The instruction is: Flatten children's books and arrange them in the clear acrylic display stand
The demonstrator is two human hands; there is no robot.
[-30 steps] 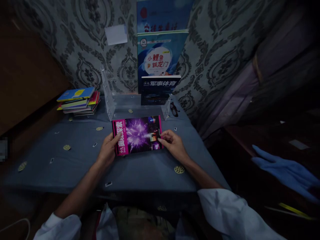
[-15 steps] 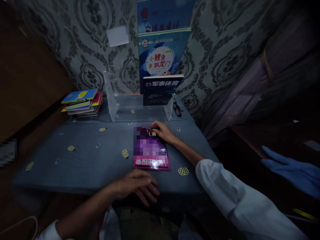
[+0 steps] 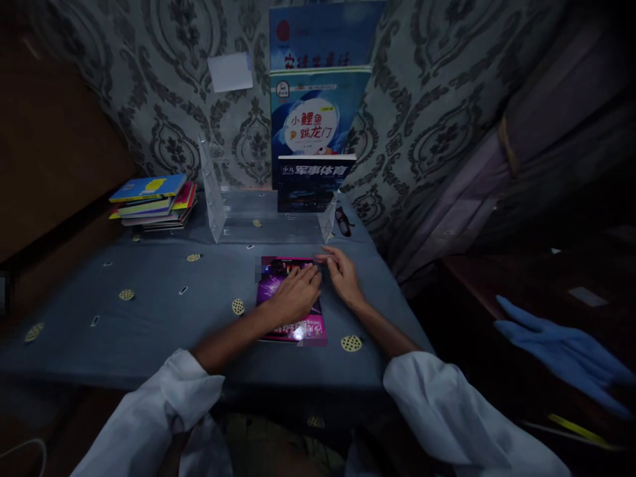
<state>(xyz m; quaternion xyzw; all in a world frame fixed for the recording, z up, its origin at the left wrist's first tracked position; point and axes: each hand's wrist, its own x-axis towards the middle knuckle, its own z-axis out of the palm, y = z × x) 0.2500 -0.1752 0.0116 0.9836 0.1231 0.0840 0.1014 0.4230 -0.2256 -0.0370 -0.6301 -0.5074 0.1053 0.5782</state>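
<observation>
A purple and pink book lies flat on the blue tablecloth in the middle of the head view. Across its upper right part rests my left hand, palm down with the fingers stretched out. My right hand is just beyond the book's top right corner, thumb and fingers apart and nothing in it. Behind both hands stands a clear acrylic rack. At its right side a dark blue book leans upright, in front of a light blue book and a taller blue one.
A stack of books sits at the table's back left. Dark glasses lie right of the rack. On a dark surface to the right is a blue glove. The tablecloth reaches to the front edge.
My left hand has moved from the table's front edge up and forward onto the book. My right hand has let go of the book's top corner and shifted slightly right.
</observation>
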